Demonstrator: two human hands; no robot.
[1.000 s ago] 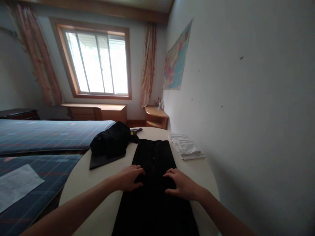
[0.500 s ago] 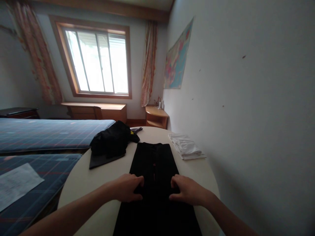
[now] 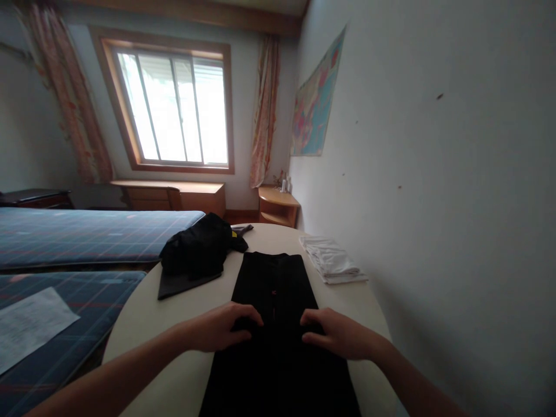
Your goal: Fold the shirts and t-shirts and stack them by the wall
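Observation:
A pair of black trousers (image 3: 278, 370) lies flat and lengthwise on the round cream table (image 3: 139, 324). The waist end points away from me, and a small reddish mark shows on the upper part. My left hand (image 3: 221, 327) rests over the left edge of the cloth, fingers bent forward and thumb apart from them. Over the right edge is my right hand (image 3: 341, 333), its fingers curved and a gap between them and the thumb. No cloth is visibly pinched in either hand.
A heap of black clothing (image 3: 195, 246) sits at the table's far left. Folded white cloth (image 3: 332, 259) lies at the right, near the wall (image 3: 456, 231). Plaid mattresses (image 3: 99, 237) stand to the left, one with a paper sheet (image 3: 32, 327) on it.
Both hands have loosened from a curled grip on the trousers, and fingers and thumbs are further apart. My left hand's fingers reach further over the cloth. The trousers look nearly unchanged.

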